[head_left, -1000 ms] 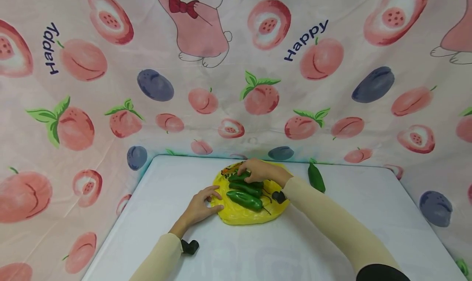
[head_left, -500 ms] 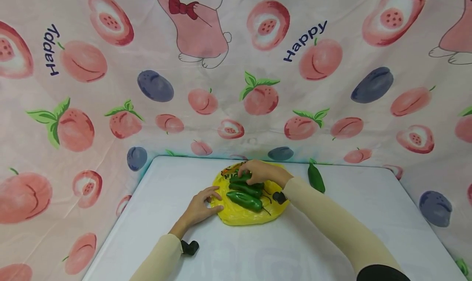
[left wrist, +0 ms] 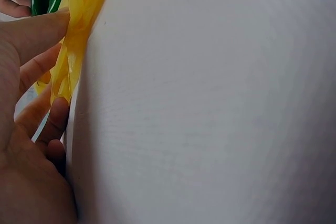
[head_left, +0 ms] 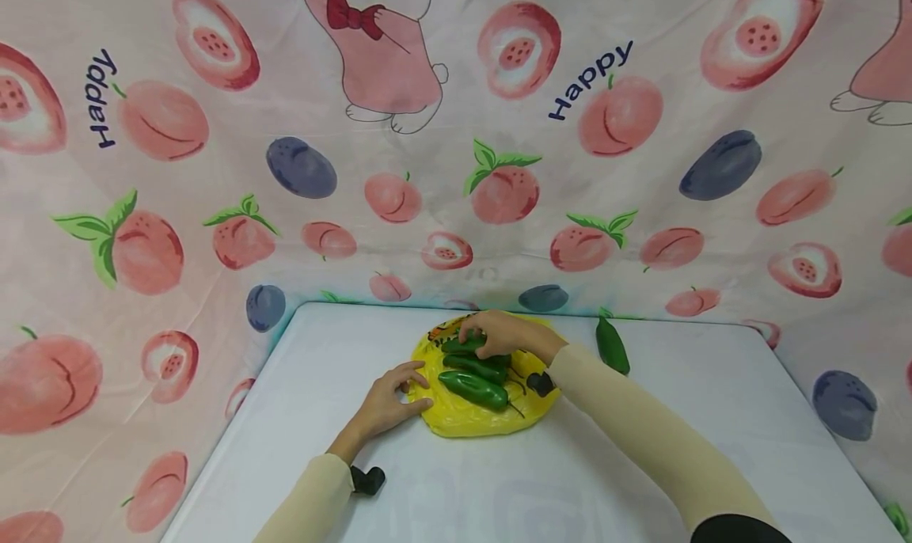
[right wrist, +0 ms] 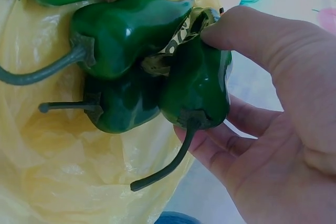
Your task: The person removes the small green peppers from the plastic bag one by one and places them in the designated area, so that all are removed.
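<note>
Barely shifted over the last second, the right hand (head_left: pixel 495 331) pinches a green pepper (right wrist: pixel 195 85) over the yellow bag (head_left: pixel 470 426) at lower centre, the left hand (head_left: pixel 387 400) grips the bag's edge, so handling seems unfinished

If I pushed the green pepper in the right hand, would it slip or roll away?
The green pepper in the right hand may feel slippery, since it looks smooth and shiny. On a table, it would probably wobble rather than roll straight, because its curved stem sticks out.
</note>
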The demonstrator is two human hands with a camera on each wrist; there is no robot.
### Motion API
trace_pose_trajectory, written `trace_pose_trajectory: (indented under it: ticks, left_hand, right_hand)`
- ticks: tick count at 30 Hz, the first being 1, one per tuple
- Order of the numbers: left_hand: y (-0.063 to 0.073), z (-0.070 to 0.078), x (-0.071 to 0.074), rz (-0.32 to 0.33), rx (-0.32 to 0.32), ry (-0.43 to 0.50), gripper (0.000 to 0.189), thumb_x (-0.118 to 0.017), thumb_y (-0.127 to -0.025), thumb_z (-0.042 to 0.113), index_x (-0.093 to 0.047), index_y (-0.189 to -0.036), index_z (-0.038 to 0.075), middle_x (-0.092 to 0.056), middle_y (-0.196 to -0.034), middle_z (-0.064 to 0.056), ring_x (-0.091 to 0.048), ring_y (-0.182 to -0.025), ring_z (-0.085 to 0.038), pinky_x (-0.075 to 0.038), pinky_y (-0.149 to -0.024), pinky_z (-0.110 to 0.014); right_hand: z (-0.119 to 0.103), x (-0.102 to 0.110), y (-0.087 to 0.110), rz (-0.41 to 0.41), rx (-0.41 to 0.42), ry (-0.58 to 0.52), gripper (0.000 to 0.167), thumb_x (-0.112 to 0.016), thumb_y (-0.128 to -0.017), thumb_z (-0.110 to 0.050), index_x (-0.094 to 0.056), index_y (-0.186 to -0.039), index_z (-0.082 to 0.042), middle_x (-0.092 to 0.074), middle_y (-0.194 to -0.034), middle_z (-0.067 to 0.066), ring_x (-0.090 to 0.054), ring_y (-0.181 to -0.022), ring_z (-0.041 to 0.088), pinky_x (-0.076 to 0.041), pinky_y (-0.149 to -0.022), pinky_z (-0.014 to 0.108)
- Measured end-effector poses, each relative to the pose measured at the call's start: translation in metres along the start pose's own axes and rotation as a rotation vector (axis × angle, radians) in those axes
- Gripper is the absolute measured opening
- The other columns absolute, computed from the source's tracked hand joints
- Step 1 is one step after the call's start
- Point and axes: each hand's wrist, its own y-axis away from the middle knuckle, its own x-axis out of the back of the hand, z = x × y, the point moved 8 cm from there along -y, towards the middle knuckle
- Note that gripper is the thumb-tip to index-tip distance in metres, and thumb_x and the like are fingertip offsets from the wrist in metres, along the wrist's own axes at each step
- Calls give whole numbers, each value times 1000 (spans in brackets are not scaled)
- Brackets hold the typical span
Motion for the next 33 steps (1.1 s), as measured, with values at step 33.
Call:
trace_pose_trajectory:
  ticks: [33]
  left_hand:
    - [0,-1,1,-15,17,10,20,-84,-87,28,-72,-103,27,-55,-150,-1,-52,-101,-17,-41,-96,-43]
  right_hand:
    - [7,37,47,223,162,-397,35,-73,-96,-13,-66,-131,-13,-64,-133,11,-59,-121,32,-48,-102,50]
